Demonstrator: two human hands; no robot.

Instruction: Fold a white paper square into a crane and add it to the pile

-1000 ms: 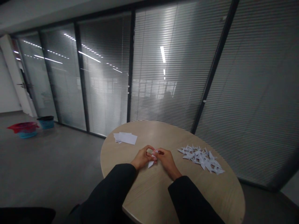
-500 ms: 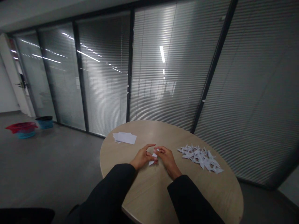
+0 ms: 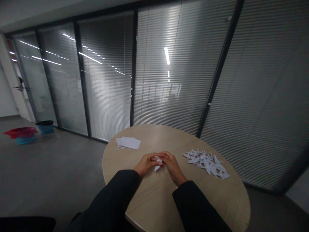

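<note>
Between my two hands, above the middle of the round wooden table [image 3: 154,193], is a small folded piece of white paper [image 3: 157,168]. My left hand [image 3: 146,163] pinches it from the left, with the thumb along its near side. From the right, the fingers of my right hand [image 3: 170,162] close on the paper's upper part and meet the left fingertips. Fingers cover much of the paper, so its full folded shape is hidden. A pile of folded white paper pieces with pointed tips [image 3: 207,162] lies to the right of my right hand.
A few flat white paper sheets [image 3: 130,142] lie at the table's far left. On the floor at left stand a blue bin with a red liner [image 3: 24,134] and one with a black liner [image 3: 45,127]. A glass partition with blinds [image 3: 169,106] runs behind the table.
The left index finger has come down toward the right fingertips, closing the gap above the paper. Less of the paper now shows. The view has shifted very slightly.
</note>
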